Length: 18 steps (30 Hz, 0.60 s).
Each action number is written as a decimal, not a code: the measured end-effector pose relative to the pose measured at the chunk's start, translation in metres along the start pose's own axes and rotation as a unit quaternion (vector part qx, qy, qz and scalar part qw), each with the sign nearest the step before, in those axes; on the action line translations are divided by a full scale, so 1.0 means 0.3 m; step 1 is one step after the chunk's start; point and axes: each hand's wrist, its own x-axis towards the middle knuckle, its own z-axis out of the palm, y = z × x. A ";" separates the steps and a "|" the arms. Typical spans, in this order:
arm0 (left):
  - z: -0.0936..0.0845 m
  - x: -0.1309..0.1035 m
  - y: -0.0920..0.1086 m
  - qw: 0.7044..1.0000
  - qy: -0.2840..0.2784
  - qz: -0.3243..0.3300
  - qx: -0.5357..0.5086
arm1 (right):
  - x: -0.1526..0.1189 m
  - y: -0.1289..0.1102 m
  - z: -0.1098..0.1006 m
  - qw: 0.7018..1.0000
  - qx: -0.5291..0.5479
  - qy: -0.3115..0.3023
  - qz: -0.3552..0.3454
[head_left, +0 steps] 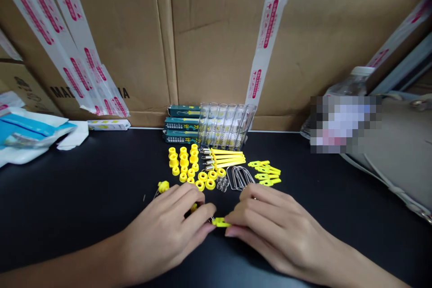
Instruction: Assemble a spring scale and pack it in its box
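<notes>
My right hand (270, 225) pinches a small yellow-green clip piece (220, 222) at its right end. Its left end meets a thin metal part at the fingertips of my left hand (175, 225). Those left fingers are closed round an assembly with yellow and metal parts, mostly hidden by the hand. Beyond the hands lie yellow caps and rings (183, 160), yellow sticks with metal ends (229, 157), bent metal loops (241, 177), small clear pieces (222, 183) and several yellow-green clips (268, 175). A yellow piece with thin wires (164, 186) rests just past my left hand.
Clear tubes (224, 126) stand before stacked green boxes (181, 137). A large cardboard box (216, 54) walls the back. At right are a plastic bottle (354, 83) and a grey bag (405, 144); at left, a blue-white packet (33, 130) and a small white box (108, 125).
</notes>
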 end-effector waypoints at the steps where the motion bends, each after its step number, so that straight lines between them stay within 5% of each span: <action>1: -0.005 -0.007 -0.005 1.000 0.002 0.003 -0.003 | 0.000 -0.005 0.003 1.000 -0.005 -0.005 -0.005; 5: -0.042 -0.038 -0.071 0.998 0.059 0.017 0.006 | 0.003 -0.016 0.016 1.000 -0.015 -0.013 -0.012; 7: -0.082 -0.058 -0.144 0.995 0.067 -0.043 0.055 | 0.003 -0.019 0.019 1.000 -0.012 -0.015 -0.009; 9: -0.138 -0.082 -0.235 0.968 0.043 -0.194 0.155 | 0.003 -0.021 0.020 1.000 -0.005 -0.015 -0.003; 11: -0.199 -0.114 -0.330 0.934 0.042 -0.277 0.220 | 0.002 -0.025 0.019 1.000 0.002 -0.017 -0.001; 13: -0.249 -0.152 -0.415 0.886 -0.019 -0.362 0.290 | 0.004 -0.031 0.019 1.000 0.005 -0.017 -0.006; 18: -0.278 -0.252 -0.554 0.812 -0.053 -0.463 0.351 | 0.015 -0.048 0.021 1.000 0.005 -0.027 -0.016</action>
